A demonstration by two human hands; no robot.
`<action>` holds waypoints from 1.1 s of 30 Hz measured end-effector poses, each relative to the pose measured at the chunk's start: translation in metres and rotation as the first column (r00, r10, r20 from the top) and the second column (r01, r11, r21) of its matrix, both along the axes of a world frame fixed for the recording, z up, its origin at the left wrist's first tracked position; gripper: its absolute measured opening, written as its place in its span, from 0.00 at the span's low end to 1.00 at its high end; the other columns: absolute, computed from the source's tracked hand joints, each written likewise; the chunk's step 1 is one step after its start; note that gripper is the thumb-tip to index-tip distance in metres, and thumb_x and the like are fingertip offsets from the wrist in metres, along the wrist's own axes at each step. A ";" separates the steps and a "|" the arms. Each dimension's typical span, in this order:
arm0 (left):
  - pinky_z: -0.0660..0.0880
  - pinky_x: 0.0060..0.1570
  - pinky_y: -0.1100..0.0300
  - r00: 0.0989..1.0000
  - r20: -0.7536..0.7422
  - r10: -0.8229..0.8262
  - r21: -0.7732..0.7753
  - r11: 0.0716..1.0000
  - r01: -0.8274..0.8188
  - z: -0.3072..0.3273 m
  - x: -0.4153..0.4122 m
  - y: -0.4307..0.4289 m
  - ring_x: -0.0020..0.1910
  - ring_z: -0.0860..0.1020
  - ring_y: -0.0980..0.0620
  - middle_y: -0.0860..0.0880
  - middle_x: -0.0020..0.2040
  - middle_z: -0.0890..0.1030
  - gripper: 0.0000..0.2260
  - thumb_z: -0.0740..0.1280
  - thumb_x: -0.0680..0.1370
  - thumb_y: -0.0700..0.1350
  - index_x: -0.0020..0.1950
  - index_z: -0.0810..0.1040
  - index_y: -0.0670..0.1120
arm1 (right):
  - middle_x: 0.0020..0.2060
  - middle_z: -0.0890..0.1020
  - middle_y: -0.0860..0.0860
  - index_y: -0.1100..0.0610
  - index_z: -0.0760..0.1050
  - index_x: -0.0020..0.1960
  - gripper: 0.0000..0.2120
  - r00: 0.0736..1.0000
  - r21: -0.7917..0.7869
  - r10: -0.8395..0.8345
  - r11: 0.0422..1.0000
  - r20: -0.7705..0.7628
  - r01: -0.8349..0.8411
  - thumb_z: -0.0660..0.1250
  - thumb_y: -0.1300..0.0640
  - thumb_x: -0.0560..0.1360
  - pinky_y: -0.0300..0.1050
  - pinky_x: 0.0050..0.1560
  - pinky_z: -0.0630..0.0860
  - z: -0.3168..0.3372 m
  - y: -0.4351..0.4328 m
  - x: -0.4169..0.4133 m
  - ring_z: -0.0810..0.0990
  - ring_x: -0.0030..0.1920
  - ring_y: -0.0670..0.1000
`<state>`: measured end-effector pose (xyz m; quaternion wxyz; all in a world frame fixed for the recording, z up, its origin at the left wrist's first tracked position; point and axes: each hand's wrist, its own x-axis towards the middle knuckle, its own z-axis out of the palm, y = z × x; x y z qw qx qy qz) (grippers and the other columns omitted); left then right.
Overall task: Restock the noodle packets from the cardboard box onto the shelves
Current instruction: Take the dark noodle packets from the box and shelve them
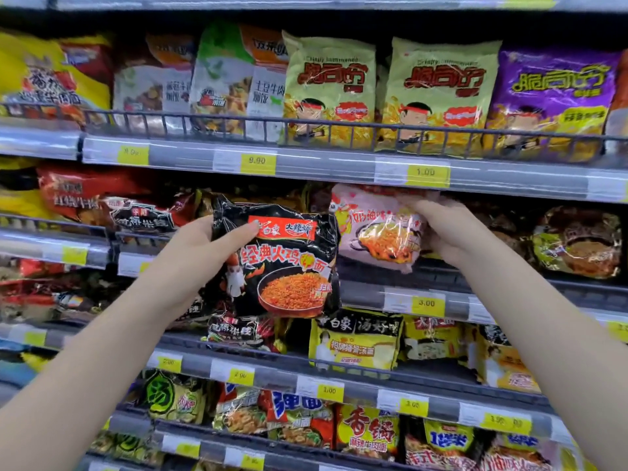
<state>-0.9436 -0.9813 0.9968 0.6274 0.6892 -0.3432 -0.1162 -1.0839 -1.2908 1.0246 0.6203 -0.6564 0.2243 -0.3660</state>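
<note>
My left hand (200,256) grips a black noodle packet (289,266) with red and orange print by its upper left corner, holding it upright in front of the second shelf. Just to its right, my right hand (441,229) holds a pink noodle packet (377,229) by its right side, tilted on the second shelf (441,270) under the shelf rail above. The two packets nearly touch at their edges. The cardboard box is out of view.
Shelves run across the whole view, each with a wire front rail and yellow price tags (426,305). Green and purple snack bags (438,93) stand on the top shelf. Yellow packets (353,341) fill the third shelf, mixed packets the lowest one. A dark packet (577,243) sits right of the pink one.
</note>
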 end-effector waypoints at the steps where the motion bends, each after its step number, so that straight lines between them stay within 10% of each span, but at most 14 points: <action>1: 0.67 0.71 0.40 1.000 0.005 -0.017 0.002 1.000 0.017 0.000 0.004 -0.001 0.59 0.83 0.49 0.51 0.53 0.87 0.21 0.72 0.74 0.62 0.59 0.81 0.49 | 0.43 0.86 0.52 0.58 0.80 0.58 0.15 1.000 0.018 -0.019 1.000 0.007 0.019 0.76 0.57 0.73 0.46 0.36 0.81 0.001 -0.002 0.009 0.85 0.39 0.51; 6: 0.66 0.72 0.39 0.999 -0.047 -0.021 -0.012 1.000 0.021 -0.007 0.022 -0.006 0.69 0.76 0.47 0.49 0.68 0.80 0.45 0.76 0.64 0.71 0.72 0.72 0.47 | 0.48 0.86 0.55 0.56 0.80 0.48 0.05 0.998 0.040 -0.008 0.999 -0.063 0.011 0.75 0.57 0.75 0.50 0.46 0.83 0.005 -0.013 0.049 0.84 0.42 0.52; 9: 0.68 0.72 0.42 0.998 -0.045 -0.046 -0.032 0.999 0.044 -0.012 0.020 -0.010 0.64 0.80 0.50 0.51 0.60 0.85 0.30 0.74 0.71 0.63 0.66 0.77 0.48 | 0.44 0.85 0.51 0.56 0.80 0.49 0.08 0.998 0.019 -0.021 1.000 -0.055 0.022 0.77 0.56 0.73 0.45 0.42 0.84 0.003 -0.018 0.066 0.84 0.38 0.46; 14: 0.69 0.71 0.43 0.999 -0.027 -0.042 -0.011 0.999 0.041 -0.026 0.019 -0.015 0.61 0.82 0.51 0.53 0.56 0.86 0.20 0.72 0.75 0.59 0.62 0.79 0.50 | 0.57 0.86 0.51 0.58 0.79 0.65 0.47 0.995 -0.072 -0.029 0.997 -0.099 0.022 0.86 0.44 0.49 0.49 0.58 0.81 -0.010 -0.051 0.099 0.84 0.57 0.49; 18: 0.75 0.63 0.47 0.999 -0.026 -0.031 0.006 0.999 0.031 -0.033 0.013 -0.017 0.54 0.85 0.51 0.52 0.51 0.87 0.14 0.70 0.78 0.55 0.59 0.79 0.49 | 0.59 0.85 0.50 0.57 0.80 0.65 0.58 0.997 -0.131 -0.008 0.991 -0.081 -0.003 0.85 0.36 0.38 0.48 0.56 0.81 -0.019 -0.066 0.124 0.84 0.58 0.49; 21: 0.77 0.59 0.51 0.999 -0.034 -0.037 0.019 0.999 0.037 -0.036 0.009 -0.014 0.53 0.85 0.53 0.52 0.51 0.88 0.14 0.69 0.79 0.55 0.60 0.78 0.50 | 0.62 0.81 0.52 0.57 0.74 0.69 0.51 0.993 -0.181 -0.035 0.983 -0.113 0.014 0.81 0.36 0.52 0.49 0.64 0.77 -0.025 -0.065 0.136 0.80 0.63 0.53; 26: 0.75 0.64 0.47 0.999 0.000 -0.042 0.062 0.997 0.042 -0.041 0.014 -0.008 0.54 0.85 0.54 0.53 0.53 0.87 0.17 0.69 0.77 0.59 0.62 0.79 0.51 | 0.35 0.71 0.48 0.51 0.68 0.39 0.20 0.930 -0.455 -0.192 0.890 -0.313 0.031 0.70 0.38 0.74 0.42 0.51 0.68 -0.015 -0.052 0.134 0.73 0.40 0.48; 30: 0.76 0.63 0.49 0.999 -0.005 -0.038 0.058 0.998 0.038 -0.041 0.014 -0.010 0.52 0.85 0.55 0.54 0.51 0.87 0.17 0.70 0.77 0.57 0.61 0.79 0.49 | 0.59 0.80 0.52 0.55 0.69 0.73 0.47 0.832 -0.593 -0.259 0.798 -0.491 -0.102 0.66 0.23 0.66 0.45 0.53 0.77 -0.004 -0.041 0.120 0.79 0.57 0.52; 33: 0.77 0.60 0.52 0.999 -0.004 -0.046 0.052 0.998 0.046 -0.041 0.014 -0.013 0.51 0.85 0.56 0.54 0.51 0.87 0.16 0.69 0.78 0.56 0.61 0.79 0.49 | 0.59 0.81 0.59 0.62 0.72 0.70 0.38 0.763 -0.752 -0.428 0.650 -0.485 -0.113 0.67 0.33 0.74 0.49 0.54 0.79 -0.001 -0.033 0.109 0.81 0.55 0.57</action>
